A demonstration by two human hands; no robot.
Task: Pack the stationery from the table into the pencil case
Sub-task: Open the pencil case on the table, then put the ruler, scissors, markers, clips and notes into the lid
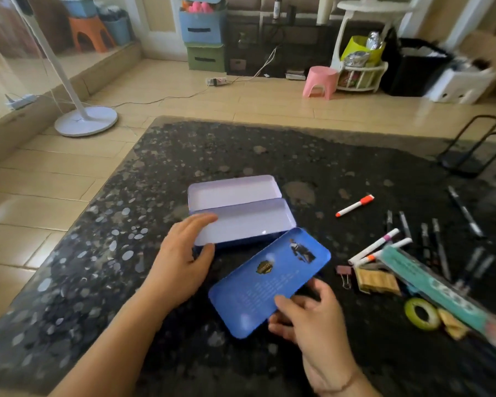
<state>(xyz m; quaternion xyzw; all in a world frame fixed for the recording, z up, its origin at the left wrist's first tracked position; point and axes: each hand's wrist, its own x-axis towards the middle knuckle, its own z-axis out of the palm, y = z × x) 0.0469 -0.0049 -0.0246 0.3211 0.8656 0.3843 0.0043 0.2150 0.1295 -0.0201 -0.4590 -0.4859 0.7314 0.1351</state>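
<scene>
An open metal pencil case (241, 213) lies in the middle of the dark speckled table (241, 150), its pale inside facing up. My left hand (184, 253) grips the case's near left corner, thumb on the front edge. My right hand (307, 313) holds a separate blue tray (269, 279) by its near end, tilted just right of the case. Stationery lies to the right: an orange-capped marker (354, 205), two white markers (378, 247), several dark pens (430, 242), a binder clip (344, 273), a yellowish eraser block (378, 280), a tape roll (421, 313) and a teal ruler pack (433, 285).
A black wire stand (470, 150) sits at the table's far right corner. Beyond the table are a tiled floor, a white fan base (86, 121), a pink stool (320, 81), storage boxes and cables.
</scene>
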